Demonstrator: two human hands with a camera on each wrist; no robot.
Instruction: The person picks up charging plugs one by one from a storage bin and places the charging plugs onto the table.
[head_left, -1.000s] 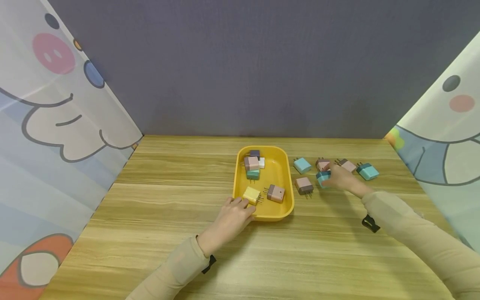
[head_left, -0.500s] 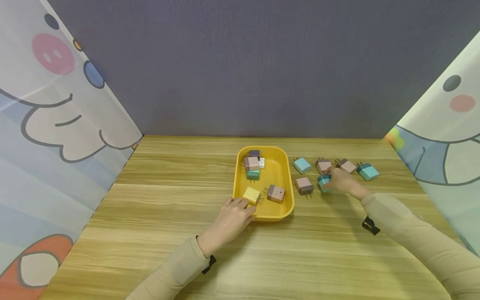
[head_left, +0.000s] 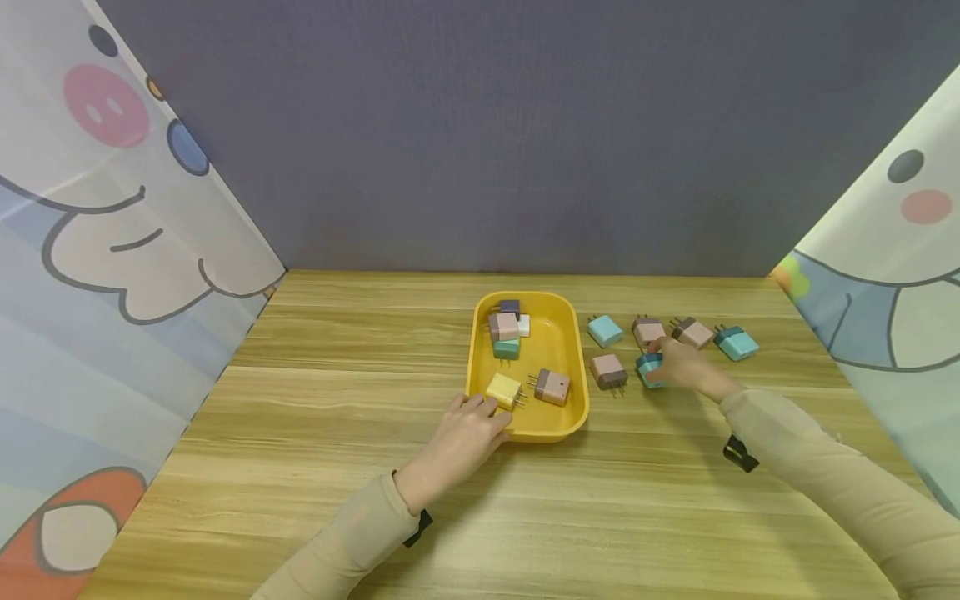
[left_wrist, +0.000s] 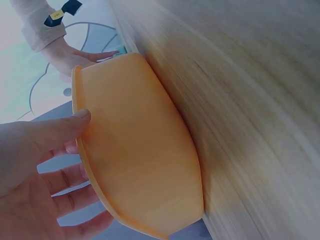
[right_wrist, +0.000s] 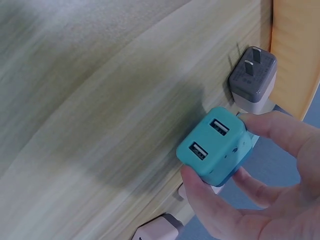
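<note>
Chargers [head_left: 551, 388] in several colours lie inside the yellow tray [head_left: 553, 342].

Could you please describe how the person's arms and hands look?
The left hand and right hand wear no gloves. The left sleeve and right sleeve are long and beige. One black piece, maybe a strap, shows by the left sleeve; another black piece, with a yellow mark, by the right.

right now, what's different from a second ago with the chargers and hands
The right hand and the teal charger it pinches have shifted slightly downward in the head view, uncovering more of the pinkish charger just beyond. The left hand stays at the rim of the yellow tray, which hasn't moved.
</note>
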